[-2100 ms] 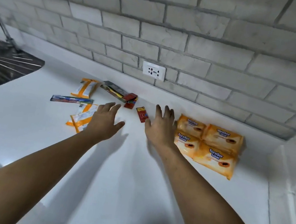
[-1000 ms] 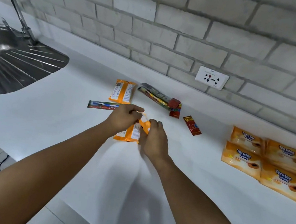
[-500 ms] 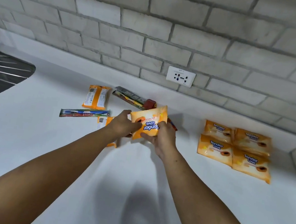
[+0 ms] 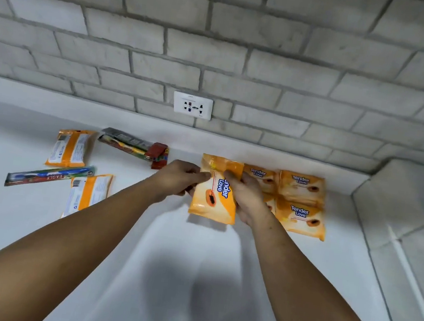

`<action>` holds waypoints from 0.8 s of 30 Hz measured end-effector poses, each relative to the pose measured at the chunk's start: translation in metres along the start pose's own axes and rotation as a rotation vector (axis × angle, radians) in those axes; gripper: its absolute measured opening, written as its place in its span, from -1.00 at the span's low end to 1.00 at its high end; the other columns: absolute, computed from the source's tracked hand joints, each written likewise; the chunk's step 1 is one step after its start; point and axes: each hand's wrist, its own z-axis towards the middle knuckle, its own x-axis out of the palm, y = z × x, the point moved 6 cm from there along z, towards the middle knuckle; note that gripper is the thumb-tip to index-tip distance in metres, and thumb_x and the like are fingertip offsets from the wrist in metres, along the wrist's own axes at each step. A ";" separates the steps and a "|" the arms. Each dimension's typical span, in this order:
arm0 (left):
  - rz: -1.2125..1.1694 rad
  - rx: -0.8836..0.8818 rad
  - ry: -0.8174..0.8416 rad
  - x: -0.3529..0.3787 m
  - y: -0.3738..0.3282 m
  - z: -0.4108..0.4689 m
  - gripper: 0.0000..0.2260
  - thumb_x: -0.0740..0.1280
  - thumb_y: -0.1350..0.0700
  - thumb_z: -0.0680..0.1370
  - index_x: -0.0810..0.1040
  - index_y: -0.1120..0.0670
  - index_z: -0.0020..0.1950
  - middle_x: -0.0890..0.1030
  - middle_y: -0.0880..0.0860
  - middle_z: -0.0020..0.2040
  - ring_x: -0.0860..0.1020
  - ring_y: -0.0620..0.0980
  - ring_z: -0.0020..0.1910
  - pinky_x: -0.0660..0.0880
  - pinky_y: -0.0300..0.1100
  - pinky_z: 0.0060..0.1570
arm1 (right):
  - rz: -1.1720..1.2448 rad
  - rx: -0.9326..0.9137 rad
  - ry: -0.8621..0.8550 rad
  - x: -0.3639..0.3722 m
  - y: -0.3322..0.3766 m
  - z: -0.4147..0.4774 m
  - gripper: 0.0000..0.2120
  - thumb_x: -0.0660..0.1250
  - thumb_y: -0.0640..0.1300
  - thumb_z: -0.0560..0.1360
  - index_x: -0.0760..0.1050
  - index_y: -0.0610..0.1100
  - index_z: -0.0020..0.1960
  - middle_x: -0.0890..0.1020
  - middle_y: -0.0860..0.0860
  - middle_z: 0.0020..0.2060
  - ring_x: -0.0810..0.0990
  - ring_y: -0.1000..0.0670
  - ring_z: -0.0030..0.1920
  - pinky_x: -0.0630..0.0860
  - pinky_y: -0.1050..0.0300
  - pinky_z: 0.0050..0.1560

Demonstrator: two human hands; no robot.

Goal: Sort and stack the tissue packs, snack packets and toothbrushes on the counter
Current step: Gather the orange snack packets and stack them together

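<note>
Both hands, left hand (image 4: 179, 180) and right hand (image 4: 245, 195), grasp one tissue pack (image 4: 213, 199) above the counter (image 4: 187, 280), just left of the sorted packs (image 4: 299, 201). Set down carelessly, the slippery pack could slide off that pile.

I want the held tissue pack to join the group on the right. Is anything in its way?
Nothing visible: the held tissue pack, gripped by both hands, sits directly beside the grouped tissue packs.
</note>
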 end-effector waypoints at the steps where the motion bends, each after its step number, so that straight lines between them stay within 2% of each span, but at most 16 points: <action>1: 0.007 0.009 0.007 0.011 -0.007 0.006 -0.72 0.45 -0.06 0.59 0.64 0.17 -0.06 0.65 -0.04 -0.32 0.59 -0.14 -0.37 0.41 -0.25 -0.33 | 0.010 -0.001 0.003 -0.010 0.004 0.001 -0.86 0.42 -0.09 0.58 0.63 -0.09 0.12 0.75 -0.11 0.00 0.74 -0.18 0.02 0.61 -0.32 0.15; 4: -0.058 0.033 -0.027 0.037 -0.021 0.022 -0.72 0.43 -0.03 0.61 0.63 0.20 0.05 0.66 0.04 -0.24 0.56 -0.12 -0.41 0.47 -0.25 -0.35 | 0.005 0.081 0.042 -0.034 0.008 0.000 -0.71 0.47 0.08 0.52 0.61 -0.02 0.18 0.75 -0.10 0.01 0.73 -0.20 0.02 0.64 -0.30 0.07; 6: -0.149 0.037 -0.066 0.053 -0.030 0.035 -0.76 0.42 0.01 0.62 0.62 0.17 0.14 0.71 0.11 -0.10 0.63 -0.07 -0.36 0.54 -0.23 -0.32 | -0.039 0.154 0.071 -0.058 0.006 0.000 -0.67 0.46 0.13 0.51 0.59 0.02 0.20 0.75 -0.06 0.00 0.73 -0.15 -0.01 0.63 -0.11 -0.03; 8: -0.229 0.028 -0.091 0.064 -0.032 0.045 -0.78 0.41 0.05 0.63 0.60 0.15 0.20 0.73 0.13 0.01 0.70 0.01 -0.27 0.60 -0.18 -0.26 | -0.045 0.173 0.082 -0.080 0.003 0.002 -0.72 0.44 0.01 0.55 0.57 -0.05 0.22 0.74 -0.09 -0.06 0.70 -0.09 -0.13 0.59 0.04 -0.17; 10: -0.283 0.012 -0.078 0.077 -0.032 0.055 -0.81 0.42 0.09 0.61 0.61 0.11 0.20 0.74 0.10 0.03 0.73 0.07 -0.15 0.64 -0.14 -0.18 | 0.072 0.154 0.016 -0.104 0.004 0.009 -0.78 0.41 -0.21 0.58 0.53 -0.16 0.21 0.71 -0.17 -0.12 0.65 -0.09 -0.28 0.58 0.06 -0.31; 11: -0.310 0.000 -0.068 0.085 -0.032 0.061 -0.81 0.44 0.11 0.60 0.61 0.10 0.19 0.75 0.08 0.03 0.74 0.09 -0.09 0.64 -0.14 -0.14 | 0.118 0.146 -0.037 -0.117 0.004 0.014 -0.75 0.41 -0.28 0.57 0.50 -0.17 0.23 0.69 -0.20 -0.11 0.62 -0.10 -0.32 0.57 0.04 -0.33; 14: -0.445 -0.039 -0.086 0.102 -0.028 0.073 -0.75 0.48 0.21 0.55 0.57 0.12 0.20 0.73 0.12 0.06 0.72 0.06 -0.03 0.63 -0.18 -0.12 | 0.041 0.095 -0.208 -0.145 0.006 0.029 -0.65 0.43 -0.30 0.54 0.44 -0.13 0.28 0.66 -0.20 -0.02 0.58 -0.07 -0.30 0.54 0.08 -0.37; 17: -0.508 -0.082 -0.110 0.114 -0.021 0.088 -0.60 0.51 0.24 0.52 0.50 0.03 0.30 0.69 0.13 0.11 0.72 0.10 0.02 0.68 -0.12 -0.09 | -0.280 -0.022 -0.344 -0.163 0.019 0.038 -0.71 0.43 -0.18 0.56 0.43 -0.04 0.22 0.61 -0.01 -0.02 0.58 0.06 -0.20 0.50 0.20 -0.29; 21: -0.174 -0.048 -0.136 0.121 -0.016 0.109 -0.43 0.56 0.12 0.49 0.42 -0.11 0.43 0.68 0.08 0.13 0.72 0.08 0.00 0.68 0.06 0.08 | -0.581 -0.161 -0.349 -0.168 0.032 0.054 -0.80 0.39 -0.14 0.58 0.52 -0.06 0.20 0.54 0.08 0.03 0.53 0.10 -0.06 0.40 0.36 -0.20; 22: -0.103 -0.031 -0.144 0.121 -0.017 0.111 -0.40 0.57 0.09 0.48 0.40 -0.13 0.45 0.68 0.07 0.13 0.72 0.07 -0.01 0.68 0.07 0.08 | -0.629 -0.173 -0.332 -0.165 0.032 0.058 -0.81 0.39 -0.14 0.58 0.54 -0.06 0.19 0.52 0.07 0.08 0.52 0.08 0.01 0.44 0.35 -0.13; 24: 0.028 -0.008 -0.171 0.123 -0.020 0.118 -0.34 0.57 0.02 0.46 0.35 -0.17 0.49 0.67 0.05 0.14 0.71 0.08 0.01 0.67 0.10 0.10 | -0.713 -0.193 -0.295 -0.161 0.031 0.066 -0.78 0.43 -0.12 0.56 0.54 -0.04 0.20 0.47 0.01 0.19 0.52 0.02 0.15 0.54 0.20 0.12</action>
